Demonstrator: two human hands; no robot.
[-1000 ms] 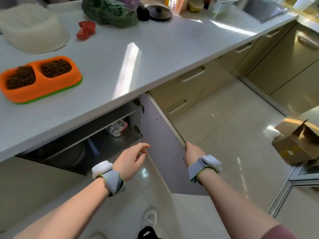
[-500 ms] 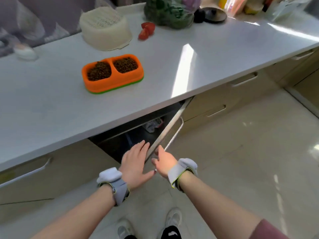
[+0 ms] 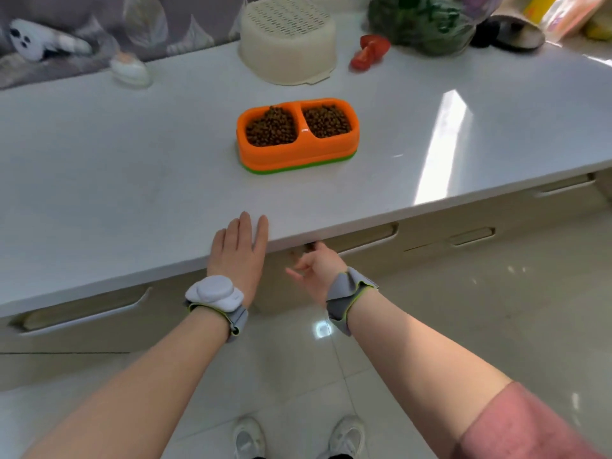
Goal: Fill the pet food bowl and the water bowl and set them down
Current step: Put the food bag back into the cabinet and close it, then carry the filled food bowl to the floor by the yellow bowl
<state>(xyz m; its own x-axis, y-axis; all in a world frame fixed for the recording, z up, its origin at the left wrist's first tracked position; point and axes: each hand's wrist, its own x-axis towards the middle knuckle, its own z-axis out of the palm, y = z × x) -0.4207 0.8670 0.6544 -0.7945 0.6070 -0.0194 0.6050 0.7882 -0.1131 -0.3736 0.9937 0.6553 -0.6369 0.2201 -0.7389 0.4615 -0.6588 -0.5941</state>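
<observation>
Left hand (image 3: 239, 256) flat, fingers (image 3: 245, 226) straight and together, holding nothing, laid over the front edge of the pale grey glossy worktop (image 3: 132, 167). Right hand (image 3: 319, 270) lower, in front of the cream cabinet front (image 3: 364, 253) just under the worktop edge, fingers (image 3: 298, 271) loosely curled and spread, gripping nothing; fingertip near the shadowed gap at the door's top, contact impossible to tell. Grey fabric wristbands with green trim on both wrists, the left one (image 3: 217, 298) carrying a white rounded plastic unit, the right one (image 3: 347, 293) plain.

Beyond the left fingers, further back on the worktop and slightly to the right, well apart from both hands: orange plastic double pet bowl with a green base (image 3: 298, 150), standing flat, both compartments heaped with brown kibble (image 3: 271, 127). Behind it, an upturned cream perforated plastic colander (image 3: 288, 44). To the right of that, red tomato pieces (image 3: 369, 51), then a clear bag of green leafy vegetables (image 3: 427, 21) and a dark round lid (image 3: 516, 31), blurred. Far left at the back, a small pale rounded object (image 3: 130, 69), too blurred to identify.

Below, glossy beige floor tiles (image 3: 480, 309), two white trainers (image 3: 248, 438) at the bottom edge, a pink sleeve (image 3: 516, 425) on the right upper arm.
</observation>
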